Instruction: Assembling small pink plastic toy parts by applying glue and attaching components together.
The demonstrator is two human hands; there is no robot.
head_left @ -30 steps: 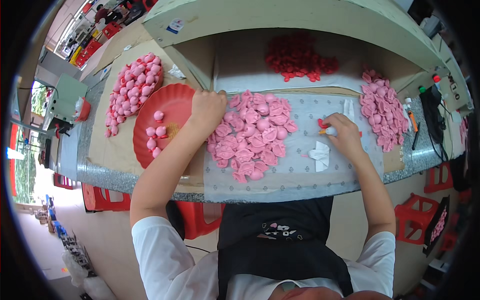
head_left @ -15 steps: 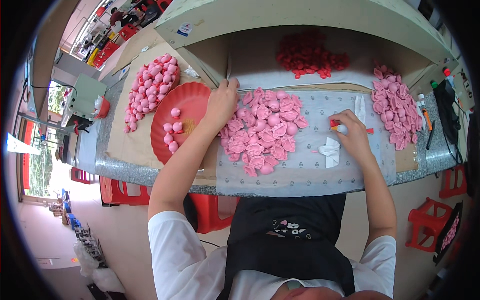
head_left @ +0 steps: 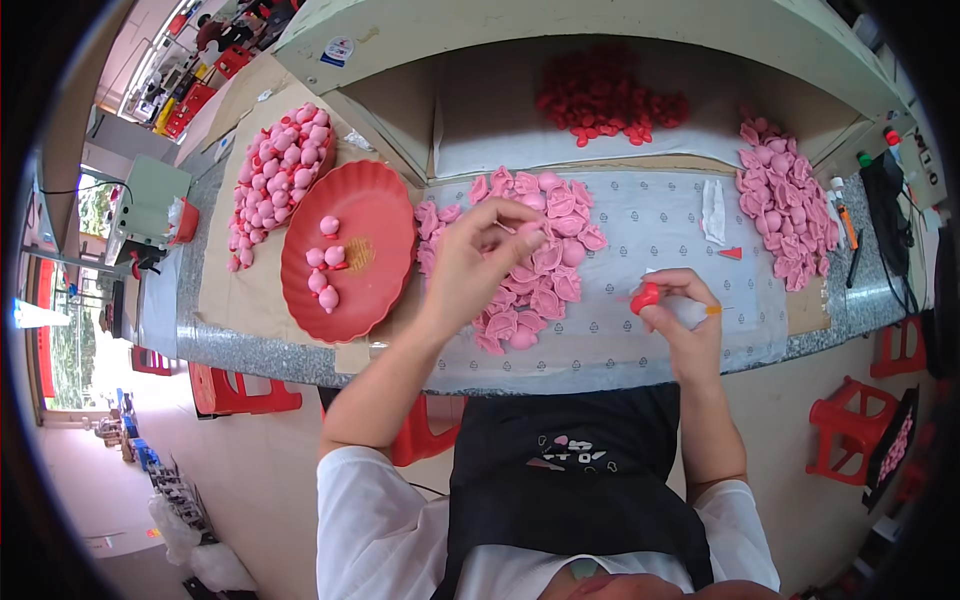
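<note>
My left hand (head_left: 478, 262) is raised over the near left of a pile of pink petal-like pieces and balls (head_left: 550, 290). Its thumb and fingertips are closed together on a small pink piece (head_left: 531, 236), partly hidden by the fingers. To the right of the pile, my right hand (head_left: 685, 325) is closed around a small white bottle (head_left: 688, 310) with an orange tip. Its thumb and forefinger also pinch a small red piece (head_left: 647, 296). A pointed red piece (head_left: 731, 253) lies on the patterned sheet (head_left: 640, 355) beyond this hand.
A red scalloped tray (head_left: 370, 300) with several pink balls stands left, beside a heap of pink balls (head_left: 275, 175). Red pieces (head_left: 610, 105) lie under the pale shelf (head_left: 590, 35). Further right are another pink pile (head_left: 785, 215), crumpled tissue (head_left: 713, 212) and pens (head_left: 846, 225).
My left hand has come from the far left edge of the pile toward me and right, now pinching a pink piece. The right hand has moved nearer me, showing more of the bottle and a red piece.
</note>
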